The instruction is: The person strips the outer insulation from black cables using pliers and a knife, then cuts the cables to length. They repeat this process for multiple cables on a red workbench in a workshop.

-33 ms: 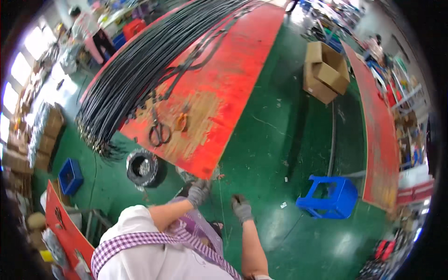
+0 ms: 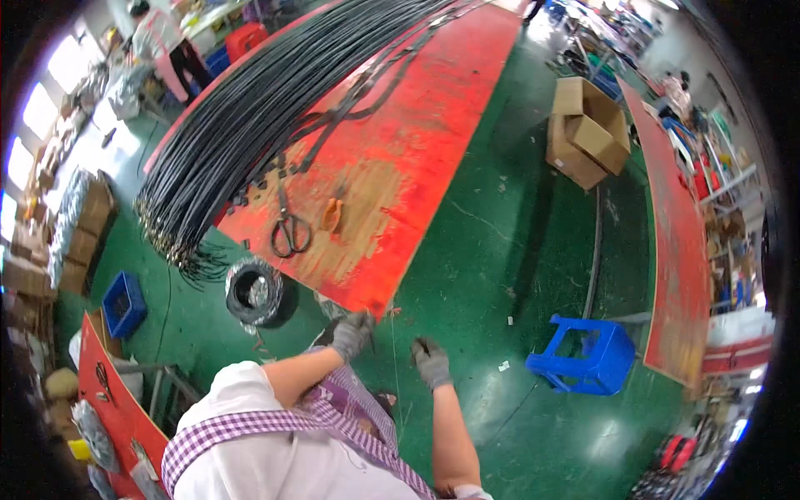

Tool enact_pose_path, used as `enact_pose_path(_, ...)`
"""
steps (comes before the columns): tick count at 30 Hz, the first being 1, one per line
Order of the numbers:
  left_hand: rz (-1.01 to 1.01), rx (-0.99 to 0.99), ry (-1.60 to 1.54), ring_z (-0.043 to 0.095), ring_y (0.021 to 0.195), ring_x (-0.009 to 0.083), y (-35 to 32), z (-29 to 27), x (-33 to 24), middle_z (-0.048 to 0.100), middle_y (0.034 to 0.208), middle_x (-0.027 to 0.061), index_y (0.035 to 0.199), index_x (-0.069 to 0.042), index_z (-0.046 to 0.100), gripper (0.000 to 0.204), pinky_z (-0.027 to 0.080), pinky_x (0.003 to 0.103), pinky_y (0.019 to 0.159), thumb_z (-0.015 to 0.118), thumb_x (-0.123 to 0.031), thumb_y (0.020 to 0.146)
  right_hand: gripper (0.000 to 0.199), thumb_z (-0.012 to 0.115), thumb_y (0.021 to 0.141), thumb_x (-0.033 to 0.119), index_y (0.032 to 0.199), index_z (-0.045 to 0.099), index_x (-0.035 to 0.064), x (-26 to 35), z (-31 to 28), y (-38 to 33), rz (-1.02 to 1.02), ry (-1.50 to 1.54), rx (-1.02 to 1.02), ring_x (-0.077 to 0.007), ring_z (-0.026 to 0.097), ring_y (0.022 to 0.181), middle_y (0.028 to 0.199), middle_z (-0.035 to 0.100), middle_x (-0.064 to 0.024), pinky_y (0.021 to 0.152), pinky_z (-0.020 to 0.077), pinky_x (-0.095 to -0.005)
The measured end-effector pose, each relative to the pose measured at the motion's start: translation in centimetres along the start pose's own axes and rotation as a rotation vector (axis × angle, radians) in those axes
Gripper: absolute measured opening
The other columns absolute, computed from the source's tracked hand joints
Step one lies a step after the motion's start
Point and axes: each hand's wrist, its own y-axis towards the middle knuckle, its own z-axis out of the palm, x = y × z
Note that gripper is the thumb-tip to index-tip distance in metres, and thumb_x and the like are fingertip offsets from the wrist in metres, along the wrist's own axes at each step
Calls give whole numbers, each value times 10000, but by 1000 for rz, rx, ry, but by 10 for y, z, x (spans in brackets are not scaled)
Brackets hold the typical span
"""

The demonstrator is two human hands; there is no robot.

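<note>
My left hand (image 2: 353,335), in a grey work glove, is at the near corner of the red worktable (image 2: 433,158). Its fingers are curled; whether they pinch something small there does not show. My right hand (image 2: 431,364), gloved alike, hangs over the green floor to the right of that corner, fingers bent inward and anything in them too small to make out. Beyond the left hand, black-handled scissors (image 2: 290,233) and orange-handled pliers (image 2: 332,215) lie on the worn tabletop. A thick bundle of black cables (image 2: 275,108) covers its left side, ends hanging over the edge.
A wrapped black coil (image 2: 254,290) lies on the floor left of the corner. On the right are a blue plastic stool (image 2: 587,354), an open cardboard box (image 2: 585,137) and another red table (image 2: 677,275). A blue crate (image 2: 125,305) sits at left. A person (image 2: 162,46) stands far left.
The view has shifted slightly. My left hand remains at the table corner and my right hand stays over the floor, both with only slight movement.
</note>
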Motion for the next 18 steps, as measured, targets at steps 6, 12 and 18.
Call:
enact_pose_path(6, 48, 72, 347, 527, 658, 327, 110, -108, -42, 540, 716, 160, 797, -44, 515, 169, 411, 400, 570, 446, -195, 765, 255, 467, 796, 259, 834, 525, 14, 134, 70, 176, 64, 130, 274, -118, 534, 574, 668, 553, -69, 501, 451, -249)
enact_pose_path(12, 196, 212, 412, 495, 483, 300, 166, -120, -5, 500, 614, 132, 752, -58, 485, 141, 400, 379, 416, 473, -197, 732, 338, 487, 739, 328, 898, 544, 35, 219, 138, 368, 27, 16, 193, -256, 573, 722, 776, 586, -149, 640, 455, -341)
enact_pose_path(18, 238, 219, 364, 510, 520, 274, 171, -121, 8, 511, 649, 120, 772, -73, 479, 182, 410, 386, 441, 457, -250, 737, 425, 540, 686, 328, 924, 497, -21, 318, 236, 449, -64, -686, -192, -313, 544, 832, 909, 555, -186, 737, 429, -388)
